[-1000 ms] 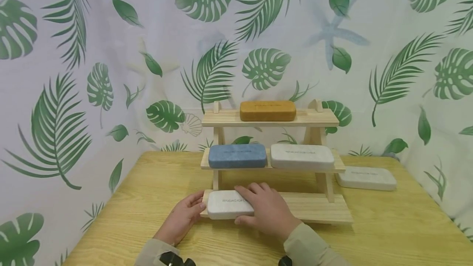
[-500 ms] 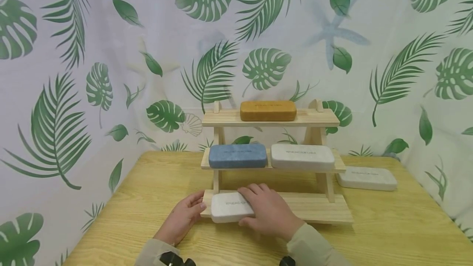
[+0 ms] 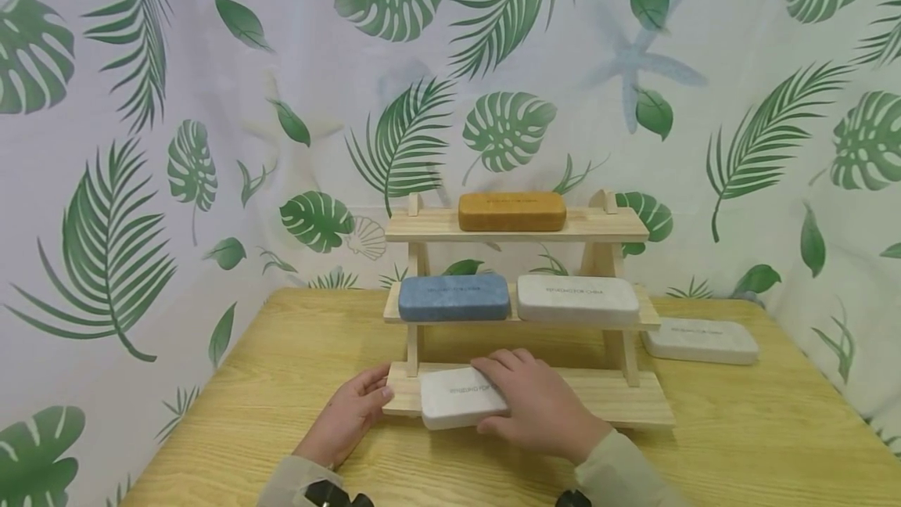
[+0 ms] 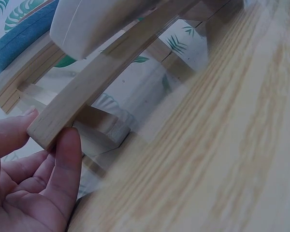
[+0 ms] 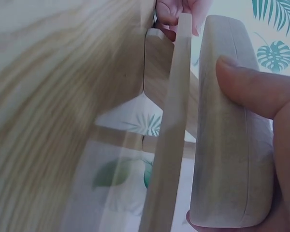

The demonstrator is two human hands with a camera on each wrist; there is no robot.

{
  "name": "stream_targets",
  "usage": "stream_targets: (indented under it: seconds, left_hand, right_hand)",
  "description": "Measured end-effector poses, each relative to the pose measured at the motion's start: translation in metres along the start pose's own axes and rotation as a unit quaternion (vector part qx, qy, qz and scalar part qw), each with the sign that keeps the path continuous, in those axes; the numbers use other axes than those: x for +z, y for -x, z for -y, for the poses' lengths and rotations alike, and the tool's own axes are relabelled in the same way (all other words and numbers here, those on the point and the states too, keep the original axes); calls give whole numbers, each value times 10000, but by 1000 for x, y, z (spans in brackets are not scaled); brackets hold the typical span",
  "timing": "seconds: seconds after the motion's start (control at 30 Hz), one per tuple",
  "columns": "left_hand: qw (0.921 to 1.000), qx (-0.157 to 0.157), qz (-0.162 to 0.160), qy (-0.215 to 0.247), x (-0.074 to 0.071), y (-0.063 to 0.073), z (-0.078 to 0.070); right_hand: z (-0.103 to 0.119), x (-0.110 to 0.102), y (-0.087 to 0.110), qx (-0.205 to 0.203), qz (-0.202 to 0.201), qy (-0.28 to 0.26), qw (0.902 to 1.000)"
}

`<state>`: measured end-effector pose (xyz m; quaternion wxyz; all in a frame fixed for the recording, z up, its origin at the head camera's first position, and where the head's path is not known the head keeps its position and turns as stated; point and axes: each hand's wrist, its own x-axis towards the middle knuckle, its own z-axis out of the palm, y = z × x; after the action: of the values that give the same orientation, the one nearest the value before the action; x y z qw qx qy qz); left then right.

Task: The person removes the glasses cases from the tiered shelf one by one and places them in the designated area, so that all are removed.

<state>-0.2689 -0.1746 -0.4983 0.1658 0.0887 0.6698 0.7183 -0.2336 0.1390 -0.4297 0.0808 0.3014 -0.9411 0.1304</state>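
My right hand (image 3: 540, 407) grips a white glasses case (image 3: 454, 401) by its right end, over the bottom board of a wooden three-tier stand (image 3: 619, 405). The case lies at a slight slant, its front overhanging the board's front edge. In the right wrist view, my thumb presses the case's near side; its far end is partly hidden by my hand. At the left end of that bottom board is my left hand (image 3: 346, 417). Seen in the left wrist view, its thumb and fingers pinch the board's corner (image 4: 50, 128).
A blue glasses case (image 3: 454, 300) and a white one (image 3: 577, 300) sit on the middle tier. On top lies an orange case (image 3: 511, 213). Another white case (image 3: 700, 341) rests on the wooden table (image 3: 296, 343), right of the stand. Leaf-patterned cloth (image 3: 232, 139) hangs behind.
The white case in my right hand has slid rightward along the bottom board, turning slightly so its left end shows more to the front. My left hand stays on the board's corner.
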Motion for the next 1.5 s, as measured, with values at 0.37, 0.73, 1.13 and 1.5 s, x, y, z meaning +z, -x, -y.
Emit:
stream_targets:
  seconds: [0.37,0.73,1.13,1.5]
  left_hand:
    - [9999,119,-45,-12,1,1,-1]
    - [9998,186,-51,-66,-1,1,-5]
    - [9998,192,83,36,-3,0,-1]
    - [9997,202,69,82,-1,-1,0]
  right_hand:
    - [-16,-18,20,68,-179,-76,9998]
    - [-34,-43,43,-5,-210,95,9997]
    - [-64,-65,78,135,-129,61,9998]
    - [-103,-78,115,159,-239,114,9995]
